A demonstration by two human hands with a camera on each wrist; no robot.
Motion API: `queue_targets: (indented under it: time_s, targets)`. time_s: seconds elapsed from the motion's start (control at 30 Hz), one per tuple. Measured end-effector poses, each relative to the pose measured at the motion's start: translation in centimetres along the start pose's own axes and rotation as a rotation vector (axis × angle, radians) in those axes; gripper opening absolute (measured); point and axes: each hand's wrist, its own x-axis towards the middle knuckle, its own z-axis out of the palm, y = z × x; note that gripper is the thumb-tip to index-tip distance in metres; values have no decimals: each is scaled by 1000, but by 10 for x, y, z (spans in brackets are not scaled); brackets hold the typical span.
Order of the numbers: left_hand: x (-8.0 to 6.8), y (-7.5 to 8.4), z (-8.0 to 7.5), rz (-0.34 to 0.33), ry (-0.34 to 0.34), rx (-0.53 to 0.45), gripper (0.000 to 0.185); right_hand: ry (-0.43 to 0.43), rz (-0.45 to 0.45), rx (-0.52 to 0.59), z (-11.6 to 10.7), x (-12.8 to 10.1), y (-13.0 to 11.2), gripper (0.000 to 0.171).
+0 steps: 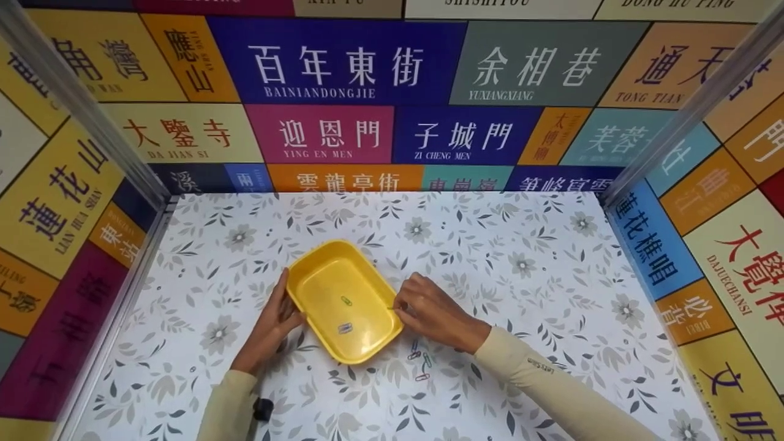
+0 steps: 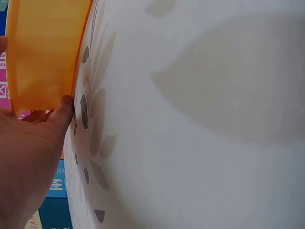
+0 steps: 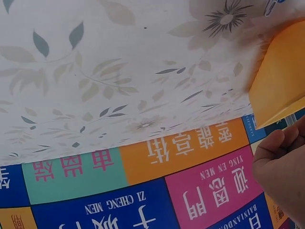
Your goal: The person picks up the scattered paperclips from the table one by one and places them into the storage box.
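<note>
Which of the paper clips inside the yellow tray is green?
The green paper clip lies by itself near the middle of the yellow tray; the bluish clips in there lie nearer the person.

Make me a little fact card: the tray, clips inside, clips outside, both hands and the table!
Tray: yellow tray
Inside: green clip; bluish clip or clips, number unclear
Outside: several loose clips near its lower right side
Left: left hand touches its left side
Right: right hand at its right rim; pinching unclear
Table: white table, gray flowers and leaves
</note>
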Motion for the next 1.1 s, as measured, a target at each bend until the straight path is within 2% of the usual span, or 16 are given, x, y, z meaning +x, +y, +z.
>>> queue_targets:
  time_s: [0.17,0.37,0.6,0.83,1.1]
  targets:
    - [0,1,1,-9,7,12,100,-17,-9,15,4,5,-2,5]
    - [-1,1,0,14,-6,16,100,-22,-11,11,6,10,-4,7]
    - [0,0,0,31,-11,7,99,-76,25,-15,8,15,-6,7]
    - [-2,-1,-1,25,-9,-31,99,-52,-15,-3,15,21,-7,7]
    - [0,0,-1,10,-7,6,99,-65,-26,-33,22,29,-8,8]
